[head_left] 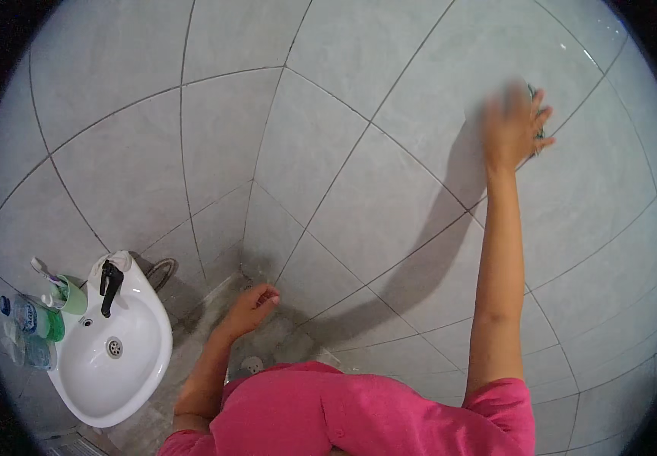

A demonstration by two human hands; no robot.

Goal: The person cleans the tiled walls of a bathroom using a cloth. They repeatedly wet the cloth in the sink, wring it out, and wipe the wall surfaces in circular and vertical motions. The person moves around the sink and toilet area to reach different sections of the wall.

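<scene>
My right hand is raised high against the grey tiled wall, pressing a small dark green scrubbing pad flat to a tile; only the pad's edge shows past my fingers, and the hand is blurred. My left hand hangs low in front of me with the fingers loosely curled and nothing in it, near the corner where the wall meets the floor. My pink shirt fills the lower middle.
A white wash basin with a black tap stands at the lower left. On its rim sit a green cup with toothbrushes and some bottles. A floor drain lies below my left hand.
</scene>
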